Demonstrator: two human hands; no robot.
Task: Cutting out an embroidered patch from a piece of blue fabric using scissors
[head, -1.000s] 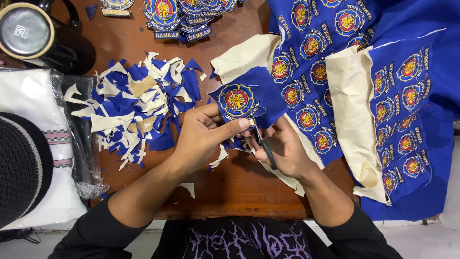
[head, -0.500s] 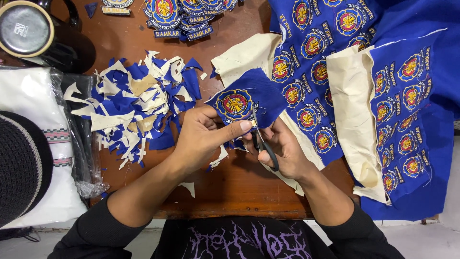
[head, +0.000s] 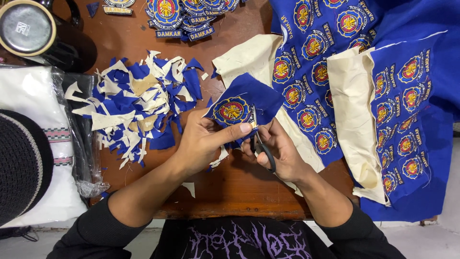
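Note:
My left hand (head: 205,140) pinches a blue cloth piece with a round embroidered badge (head: 243,103) just above the table. My right hand (head: 280,151) grips small black-handled scissors (head: 262,144), whose blades meet the cloth's lower right edge beside the badge. Both hands touch each other at the cloth, over the wooden table (head: 239,184) near its front edge.
A heap of blue and cream cloth scraps (head: 139,103) lies left of the hands. Finished badges (head: 184,14) are piled at the back. Large blue sheets of uncut badges (head: 383,91) with cream backing drape over the right side. A dark round lid (head: 26,29), a black cap (head: 21,163) and a bagged white cloth (head: 28,96) sit far left.
The cloth piece has turned slightly in my left hand and the scissors have advanced along its edge. Both hands stay in the same place.

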